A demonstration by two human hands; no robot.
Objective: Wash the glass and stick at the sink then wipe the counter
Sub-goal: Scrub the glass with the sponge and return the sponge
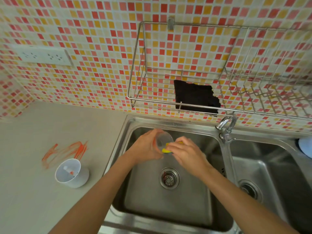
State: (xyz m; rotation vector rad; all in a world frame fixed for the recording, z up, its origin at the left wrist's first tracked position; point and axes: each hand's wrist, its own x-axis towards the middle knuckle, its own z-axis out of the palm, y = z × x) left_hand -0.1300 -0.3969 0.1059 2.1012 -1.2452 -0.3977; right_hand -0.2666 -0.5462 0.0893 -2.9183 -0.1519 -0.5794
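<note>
Glass [163, 141] is being gripped by L hand [146, 147] over sink [168, 206]; yellow sponge [166, 149] is being pinched at its mouth by R hand [186, 155]. White cup [71, 173] w/ small bits inside is sitting on counter [42, 208].

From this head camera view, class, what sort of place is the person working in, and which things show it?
Most likely a home kitchen. A double steel sink with a tap is set into the counter, a wire dish rack hangs on the mosaic tiled wall, and the hands are scrubbing a glass.
</note>
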